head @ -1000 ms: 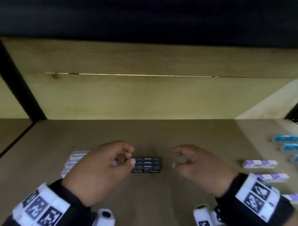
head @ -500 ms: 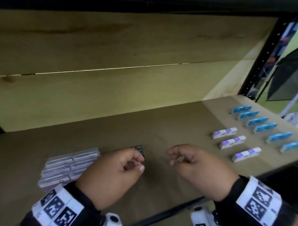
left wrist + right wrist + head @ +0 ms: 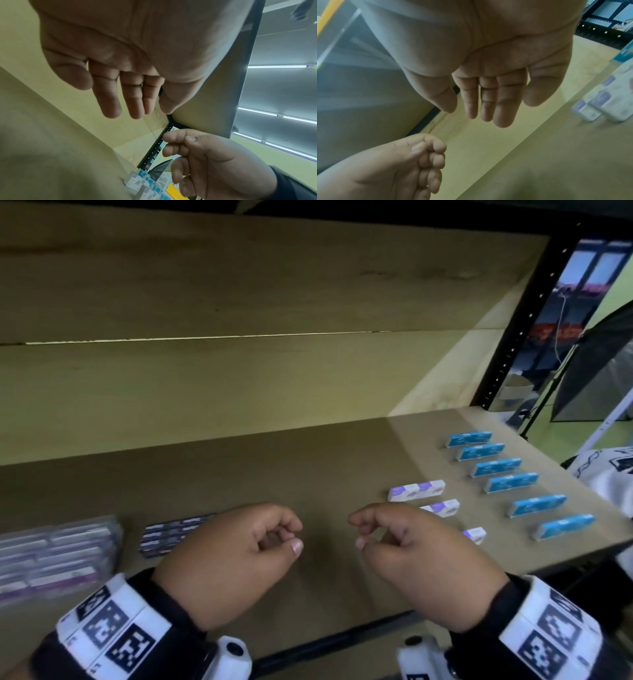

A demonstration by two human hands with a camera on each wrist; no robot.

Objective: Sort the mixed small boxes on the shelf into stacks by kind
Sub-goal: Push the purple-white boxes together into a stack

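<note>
A flat group of black staples boxes (image 3: 171, 534) lies on the shelf board (image 3: 308, 467), just left of my left hand (image 3: 291, 537). That hand hovers with loosely curled fingers and an empty palm (image 3: 130, 105). A short gap to its right hangs my right hand (image 3: 358, 531), also loosely curled and empty (image 3: 479, 108). Behind and right of it stand three white-and-purple boxes (image 3: 416, 490), partly hidden by the hand. Several blue boxes (image 3: 510, 482) run in a diagonal row further right. Clear boxes with purple labels (image 3: 58, 556) sit stacked at far left.
A wooden back wall (image 3: 239, 388) closes the shelf behind. A black perforated upright post (image 3: 513, 337) stands at the right end, and a black rail (image 3: 342, 642) runs along the front edge. Bare board lies between the black boxes and the white-and-purple boxes.
The view has swung to the right. My left hand has come off the black staples boxes, and both hands have shifted right, holding nothing.
</note>
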